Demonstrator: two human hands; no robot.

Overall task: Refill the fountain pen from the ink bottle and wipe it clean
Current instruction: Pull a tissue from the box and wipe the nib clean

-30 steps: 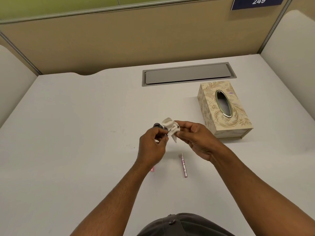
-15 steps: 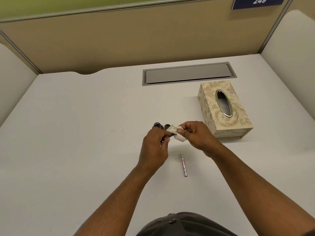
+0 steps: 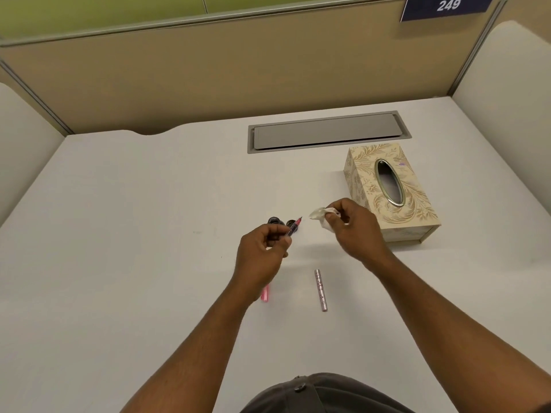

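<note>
Hands were kept busy: the left hand (image 3: 262,251) was curled round the fountain pen (image 3: 293,227), tip pointed up and away, and a crumpled tissue (image 3: 322,216) was pinched in the right hand (image 3: 354,231), a little apart from the tip. Nearer on the table (image 3: 119,263), a silver cap (image 3: 320,289) was laid. Just behind the pen, the open ink bottle (image 3: 274,220) was stood. It could be knocked over if bumped, and ink spilled.

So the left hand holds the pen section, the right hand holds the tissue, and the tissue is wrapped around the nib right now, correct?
Not quite. In the head view the tissue in the right hand is clear of the nib; a gap separates it from the pen section held by the left hand.
</note>
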